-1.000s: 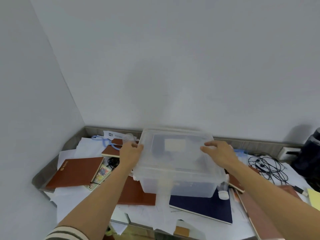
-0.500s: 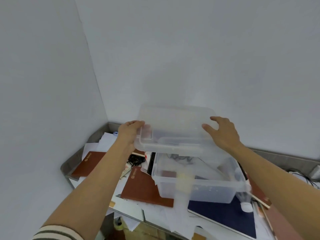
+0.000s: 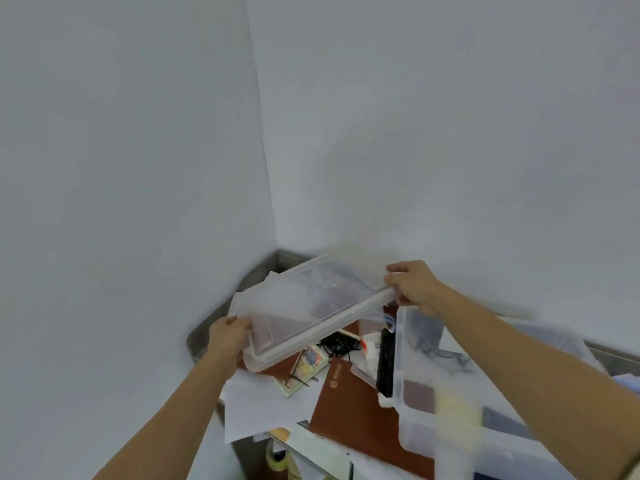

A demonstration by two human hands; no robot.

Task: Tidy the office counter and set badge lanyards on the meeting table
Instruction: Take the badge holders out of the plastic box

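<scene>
Lid [image 3: 311,299] is held tilted over the surface [image 3: 195,341], at ten o'clock from the open bin [image 3: 433,427], clasped at its ends by left grip [image 3: 227,336] and right grip [image 3: 414,285]; loose papers [image 3: 256,407] could be swept off when lowered.

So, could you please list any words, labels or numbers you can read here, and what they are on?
Nothing here is legible.
Brown notebook: a gold stamp near its top edge, too blurred to read.
Colourful card: printed artwork, any wording too small to read.
</scene>
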